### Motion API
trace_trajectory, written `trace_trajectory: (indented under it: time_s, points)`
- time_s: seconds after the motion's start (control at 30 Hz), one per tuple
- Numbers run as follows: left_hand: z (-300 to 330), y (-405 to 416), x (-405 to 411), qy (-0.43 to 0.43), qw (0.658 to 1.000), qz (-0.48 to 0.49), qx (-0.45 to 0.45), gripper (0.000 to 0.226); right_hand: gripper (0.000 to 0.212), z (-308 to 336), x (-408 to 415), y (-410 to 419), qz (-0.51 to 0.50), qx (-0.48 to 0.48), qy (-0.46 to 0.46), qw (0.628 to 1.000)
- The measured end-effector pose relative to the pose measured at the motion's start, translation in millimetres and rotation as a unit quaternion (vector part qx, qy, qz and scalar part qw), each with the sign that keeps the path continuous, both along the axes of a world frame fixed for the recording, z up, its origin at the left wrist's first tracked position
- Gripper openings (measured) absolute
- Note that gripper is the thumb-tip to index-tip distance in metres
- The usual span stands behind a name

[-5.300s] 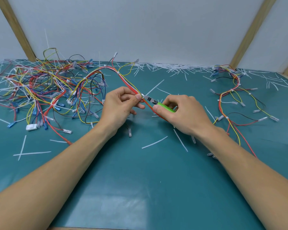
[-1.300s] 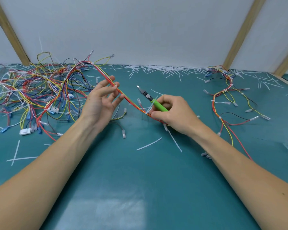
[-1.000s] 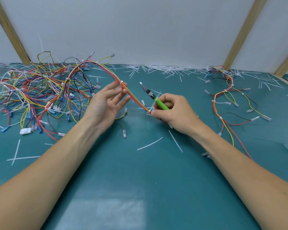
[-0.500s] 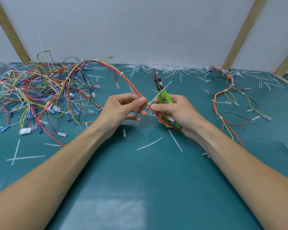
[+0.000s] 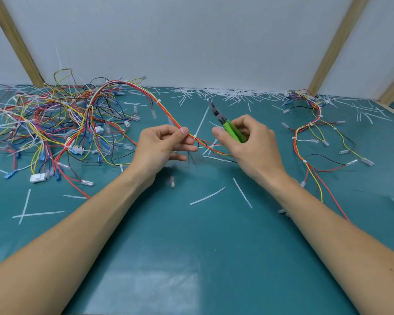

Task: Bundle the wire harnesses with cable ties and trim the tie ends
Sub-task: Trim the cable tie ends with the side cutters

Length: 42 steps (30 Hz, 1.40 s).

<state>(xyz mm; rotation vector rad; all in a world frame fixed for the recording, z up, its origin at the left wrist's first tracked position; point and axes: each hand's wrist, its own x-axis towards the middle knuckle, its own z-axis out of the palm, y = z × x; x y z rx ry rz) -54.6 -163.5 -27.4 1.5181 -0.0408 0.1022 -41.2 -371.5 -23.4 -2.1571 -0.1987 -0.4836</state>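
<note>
Head view shows a person at a green surface [image 5: 191,258], both bare forearms reaching forward. Left hand [image 5: 162,146] pinches a harness [image 5: 168,114] of red, yellow and orange wires between thumb and fingers, its grip narrow and closed on the wires. Just right of the thumb sits a tie [image 5: 200,123] around the harness, its white tail standing up toward the far side. Right hand [image 5: 248,142] holds green-handled cutters [image 5: 225,123], grip closed on the handles, the tip pointing far and left, close to the tail but apart from it. A pile [image 5: 55,128] of loose harnesses lies far left. Another harness [image 5: 309,137] lies right. Cut ends [image 5: 207,196] lie scattered on the surface.
</note>
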Motion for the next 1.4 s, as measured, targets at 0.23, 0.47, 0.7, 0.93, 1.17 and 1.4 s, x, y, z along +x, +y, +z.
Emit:
trace_trajectory:
  time_s: [0.23,0.47,0.7,0.93,1.17,1.4]
  points:
    - [-0.6,1.3,2.0,0.0,0.999,0.037,-0.027,0.019,0.049,0.6,2.3,-7.0,-0.008,-0.161,-0.053,0.986]
    - [-1.9,3.1,2.6,-0.015,0.998,0.051,-0.022,0.018,0.05,0.6,5.3,-11.7,0.005,-0.212,-0.073,0.975]
    - [-2.0,1.9,2.1,-0.029,0.998,0.04,-0.023,0.014,0.046,-1.6,5.3,-12.0,0.017,-0.228,-0.088,0.969]
    - [-3.0,1.4,2.6,-0.04,0.998,0.038,-0.022,0.014,0.044,-0.6,4.0,-11.4,0.019,-0.234,-0.094,0.967]
    - [-3.2,3.6,3.2,-0.041,0.998,0.049,-0.029,0.013,0.044,-0.5,3.8,-10.4,0.024,-0.233,-0.09,0.968]
    - [-3.4,2.5,2.9,-0.047,0.998,0.028,-0.011,0.014,0.043,-0.7,2.0,-7.8,0.021,-0.227,-0.076,0.971]
